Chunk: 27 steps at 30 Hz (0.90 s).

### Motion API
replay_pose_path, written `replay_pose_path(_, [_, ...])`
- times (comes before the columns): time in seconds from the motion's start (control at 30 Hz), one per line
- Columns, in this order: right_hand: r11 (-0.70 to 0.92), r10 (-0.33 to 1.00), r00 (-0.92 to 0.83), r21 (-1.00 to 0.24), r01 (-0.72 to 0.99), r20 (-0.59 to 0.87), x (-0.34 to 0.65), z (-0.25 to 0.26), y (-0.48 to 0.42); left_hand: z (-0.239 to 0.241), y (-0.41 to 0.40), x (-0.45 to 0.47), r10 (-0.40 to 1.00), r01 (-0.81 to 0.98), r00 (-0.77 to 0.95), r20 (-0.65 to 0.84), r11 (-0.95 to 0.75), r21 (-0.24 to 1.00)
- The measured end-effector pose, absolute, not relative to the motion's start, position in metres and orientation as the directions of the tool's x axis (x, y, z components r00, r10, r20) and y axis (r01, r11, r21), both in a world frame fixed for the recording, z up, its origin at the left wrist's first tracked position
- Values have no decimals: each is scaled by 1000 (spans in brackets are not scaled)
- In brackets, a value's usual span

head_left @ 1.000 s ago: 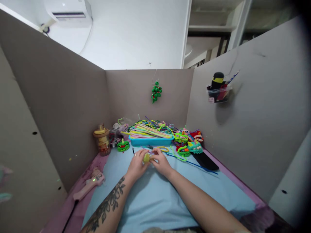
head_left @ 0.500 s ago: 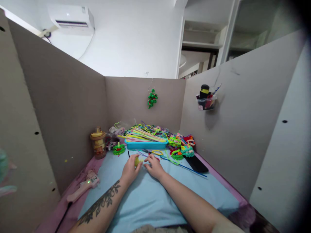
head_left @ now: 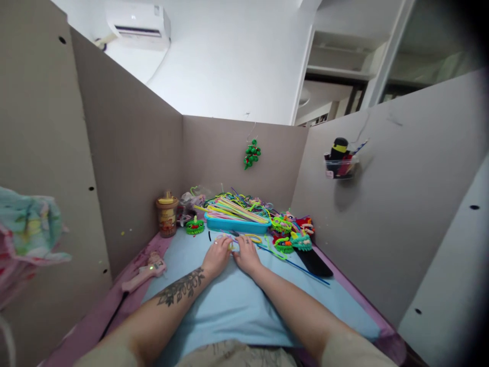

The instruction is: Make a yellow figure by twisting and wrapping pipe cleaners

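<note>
My left hand (head_left: 217, 257) is closed low over the blue cloth, with a bit of a yellow fuzzy piece (head_left: 231, 245) showing at its fingertips. The rest of that piece is hidden by the fingers. Close beside it, my right hand (head_left: 247, 256) has its fingers bent down and its thumb toward the left hand; what it grips, if anything, is hidden. Just beyond the fingers lie scissors with yellow handles (head_left: 253, 238), partly covered. A short black stem (head_left: 210, 236) lies left of them. Blue pipe cleaners (head_left: 305, 270) stretch out to the right.
A blue tray (head_left: 237, 226) heaped with pipe cleaners stands at the back. Green fuzzy figures (head_left: 195, 226) sit around it. A lidded cup (head_left: 167, 216) and a pink glue gun (head_left: 145, 272) are at left, a black phone-like slab (head_left: 315, 262) at right. Grey partitions (head_left: 244, 178) enclose the table.
The view has swung left, so the scene sits further right. My hands have come closer together, and the yellow fuzzy piece is now mostly covered by the fingers.
</note>
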State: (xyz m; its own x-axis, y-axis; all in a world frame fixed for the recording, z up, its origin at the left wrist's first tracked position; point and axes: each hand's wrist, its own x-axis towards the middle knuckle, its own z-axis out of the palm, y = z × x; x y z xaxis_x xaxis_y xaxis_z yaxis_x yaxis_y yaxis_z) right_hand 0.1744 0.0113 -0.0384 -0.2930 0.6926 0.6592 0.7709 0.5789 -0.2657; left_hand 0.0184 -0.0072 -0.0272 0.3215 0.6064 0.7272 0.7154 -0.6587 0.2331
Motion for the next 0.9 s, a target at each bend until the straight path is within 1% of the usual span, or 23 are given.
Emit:
replay_pose_path(0.07, [588,660,-282,-246,771,696,177,-41,18,-26,-5,15,594,696,304,745,-672,251])
replay_pose_path(0.13, [622,590,-273,-213,753,760,185,-43,24,-24,-3,7,558,680,251,791,-683,265])
replay_pose_path(0.2, [604,493,-153,-210,769,857,197,-43,29,-21,-2,-4,514,686,163,842,-672,278])
replay_pose_path(0.27, [571,406,-45,-215,792,913,211,-43,31,-17,-4,-16,471,712,26,882,-628,314])
replay_pose_path(0.3, [558,359,-6,-209,803,933,217,-42,33,-14,-4,-22,424,725,-47,904,-609,323])
replay_pose_path(0.37, [534,319,38,-213,818,947,227,-39,35,-11,-4,-29,344,751,-133,929,-577,321])
replay_pose_path(0.43, [508,308,98,-251,824,946,232,-35,35,-9,-4,-31,315,768,-166,934,-553,323])
replay_pose_path(0.5, [484,288,114,-247,839,951,231,-31,32,-10,-3,-29,319,777,-148,936,-548,309])
replay_pose_path(0.6, [489,287,59,-199,849,956,223,-27,25,-13,-3,-24,334,780,-60,941,-572,252])
replay_pose_path(0.73, [530,310,-6,-168,831,951,212,-26,20,-16,2,-22,370,788,1,929,-573,227])
replay_pose_path(0.83, [571,317,-25,-169,803,948,208,-25,19,-16,4,-22,393,778,11,919,-581,239])
replay_pose_path(0.9, [628,340,-65,-175,758,938,202,-23,15,-17,4,-22,438,744,43,898,-614,264])
